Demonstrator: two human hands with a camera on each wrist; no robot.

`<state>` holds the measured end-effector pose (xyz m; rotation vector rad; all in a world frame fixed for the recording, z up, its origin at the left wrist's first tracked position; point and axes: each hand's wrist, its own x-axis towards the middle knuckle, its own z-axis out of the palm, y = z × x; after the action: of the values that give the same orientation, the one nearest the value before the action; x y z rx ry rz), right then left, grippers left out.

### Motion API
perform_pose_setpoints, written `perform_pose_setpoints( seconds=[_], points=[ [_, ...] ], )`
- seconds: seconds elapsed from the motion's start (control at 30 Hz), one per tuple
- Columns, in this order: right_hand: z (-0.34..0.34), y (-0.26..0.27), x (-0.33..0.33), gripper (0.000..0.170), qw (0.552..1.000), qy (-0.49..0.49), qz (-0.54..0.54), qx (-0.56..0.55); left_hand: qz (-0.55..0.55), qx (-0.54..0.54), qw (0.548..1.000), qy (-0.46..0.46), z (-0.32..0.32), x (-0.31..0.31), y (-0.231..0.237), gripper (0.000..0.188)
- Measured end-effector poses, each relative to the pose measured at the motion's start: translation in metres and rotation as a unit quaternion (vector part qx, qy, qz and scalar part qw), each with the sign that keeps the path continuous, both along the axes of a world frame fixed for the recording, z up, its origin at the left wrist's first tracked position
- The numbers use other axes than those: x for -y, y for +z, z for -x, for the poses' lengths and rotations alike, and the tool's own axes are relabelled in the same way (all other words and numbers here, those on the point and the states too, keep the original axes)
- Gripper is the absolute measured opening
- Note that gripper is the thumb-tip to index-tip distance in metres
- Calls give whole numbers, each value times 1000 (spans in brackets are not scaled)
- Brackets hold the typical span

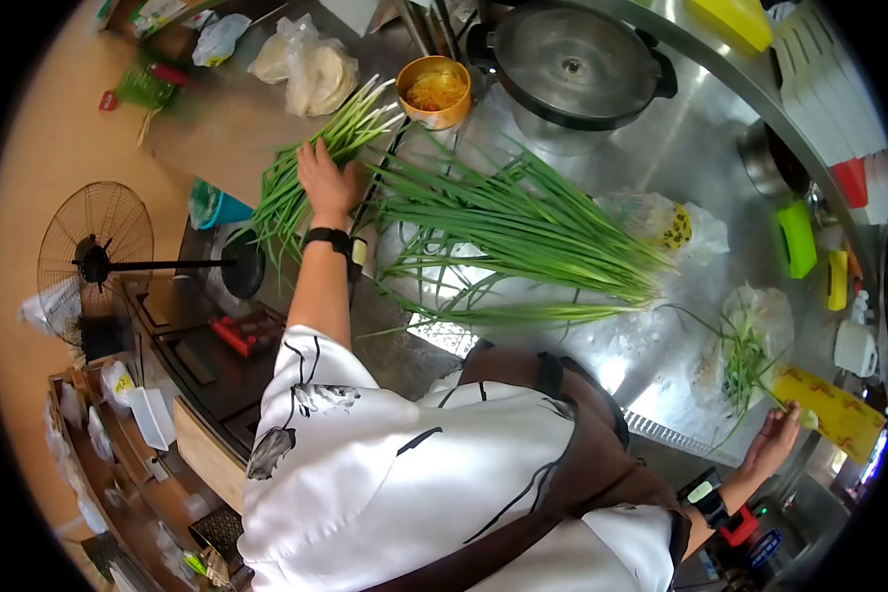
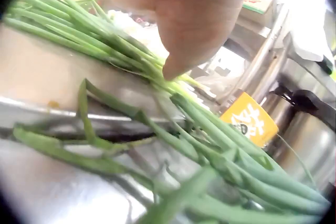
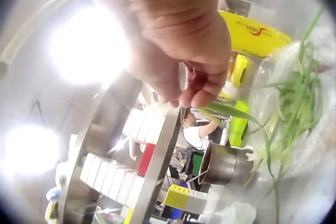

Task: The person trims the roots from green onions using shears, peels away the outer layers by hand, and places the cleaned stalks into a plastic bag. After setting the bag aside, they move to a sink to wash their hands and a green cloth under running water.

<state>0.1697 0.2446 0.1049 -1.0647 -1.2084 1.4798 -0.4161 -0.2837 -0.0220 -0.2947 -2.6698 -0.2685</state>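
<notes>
The left hand (image 2: 189, 14) rests its thumb against the pale stems of one bunch of green onions (image 2: 100, 40). More green onions (image 2: 252, 176) spread below the hand. To its right stands an orange cup (image 2: 251, 119) with white lettering; farther right, a metal pot (image 2: 310, 137).

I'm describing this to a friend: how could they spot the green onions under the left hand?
In the head view, find the big lidded pot, then the orange bowl left of it. Beside that bowl, the left hand is on the smaller bunch. Its white ends point up toward the bowl; the larger pile points its pale ends right.
</notes>
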Motion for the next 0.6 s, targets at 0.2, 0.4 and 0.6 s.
perform_pose_setpoints(
  seconds=[0.2, 0.4, 0.6],
  points=[
    [-43, -94, -65, 20, 991, 21, 123, -37, -200, -53, 943, -262, -101, -94, 48, 32],
    [-58, -167, -100, 26, 937, 0, 102, 333, -226, 148, 806, -527, -205, -166, 55, 18],
    [-37, -87, -51, 40, 605, 54, -167, 777, -154, 208, 844, -470, -237, -185, 38, 22]
  ],
)
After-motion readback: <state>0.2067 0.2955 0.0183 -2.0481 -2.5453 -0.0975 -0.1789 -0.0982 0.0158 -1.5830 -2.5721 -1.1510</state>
